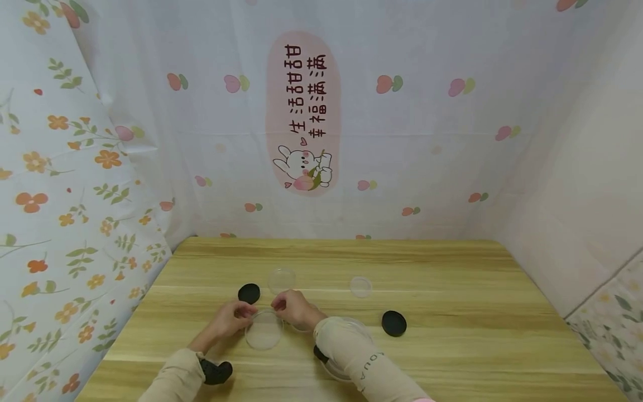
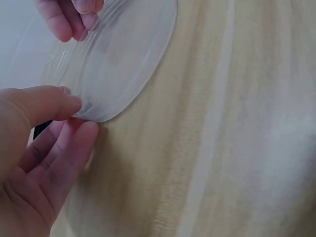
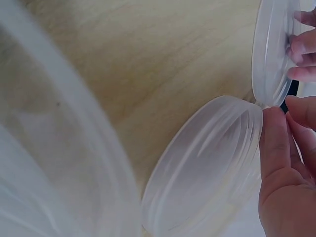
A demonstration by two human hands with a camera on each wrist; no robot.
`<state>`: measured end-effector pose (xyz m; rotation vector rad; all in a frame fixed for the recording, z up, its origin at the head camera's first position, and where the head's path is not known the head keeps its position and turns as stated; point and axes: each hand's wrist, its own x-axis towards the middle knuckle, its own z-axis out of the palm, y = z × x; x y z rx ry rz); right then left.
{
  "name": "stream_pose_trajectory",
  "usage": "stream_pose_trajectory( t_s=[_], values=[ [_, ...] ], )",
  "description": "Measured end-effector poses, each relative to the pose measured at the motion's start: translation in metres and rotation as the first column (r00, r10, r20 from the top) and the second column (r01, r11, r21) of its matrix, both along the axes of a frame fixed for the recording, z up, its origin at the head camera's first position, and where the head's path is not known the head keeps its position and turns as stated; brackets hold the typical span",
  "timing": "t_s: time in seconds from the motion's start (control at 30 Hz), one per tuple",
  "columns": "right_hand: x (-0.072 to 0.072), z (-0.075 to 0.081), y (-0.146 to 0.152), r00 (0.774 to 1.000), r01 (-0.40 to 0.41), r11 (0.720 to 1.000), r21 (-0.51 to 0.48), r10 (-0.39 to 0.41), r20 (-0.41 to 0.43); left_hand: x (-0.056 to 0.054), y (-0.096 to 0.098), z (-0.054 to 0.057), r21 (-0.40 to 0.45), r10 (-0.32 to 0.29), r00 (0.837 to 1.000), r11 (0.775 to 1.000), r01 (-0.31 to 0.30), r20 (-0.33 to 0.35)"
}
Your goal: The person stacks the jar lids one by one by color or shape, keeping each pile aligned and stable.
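Observation:
Between my two hands, close over the wooden table, is a clear round plastic lid (image 1: pixel 264 330) with a raised rim. My left hand (image 1: pixel 236 319) pinches its rim on the left; in the left wrist view the thumb (image 2: pixel 54 102) lies on one side and the fingers on the other. My right hand (image 1: pixel 296 309) holds the rim at the far right, fingertips right at the edge. In the right wrist view a second clear lid (image 3: pixel 202 173) lies beside the right hand. A black round lid (image 1: pixel 249 293) sits just beyond the left hand.
Two more clear discs, one behind the hands (image 1: pixel 281 280) and another farther right (image 1: pixel 360 287), lie on the table (image 1: pixel 452 279). A second black lid (image 1: pixel 394 323) is on the right. Larger clear round pieces (image 1: pixel 359 328) are partly hidden under my right forearm.

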<state>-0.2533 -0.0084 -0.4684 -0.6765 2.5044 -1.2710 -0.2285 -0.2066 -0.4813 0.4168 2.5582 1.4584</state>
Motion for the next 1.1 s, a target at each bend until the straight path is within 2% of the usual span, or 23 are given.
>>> stream_pose_trajectory(
  t_s=[0.33,0.57,0.8,1.1],
  values=[
    [-0.002,-0.001,-0.004,1.000,-0.004,0.998,0.058,0.006,-0.031,0.001,-0.003,-0.007,0.063,0.083,0.996,0.994,-0.086,0.043],
    [-0.003,-0.003,-0.009,1.000,0.000,0.999,0.040,0.001,-0.031,0.004,-0.009,-0.007,0.069,0.115,0.992,0.991,-0.118,0.044],
    [-0.004,-0.005,-0.011,0.997,0.024,0.998,0.051,-0.020,-0.077,0.004,-0.010,-0.007,0.060,0.129,0.992,0.990,-0.130,0.013],
    [-0.005,-0.006,-0.009,0.995,0.021,0.999,0.042,-0.017,-0.096,0.004,-0.007,-0.006,0.072,0.166,0.985,0.983,-0.169,0.051]
  ],
)
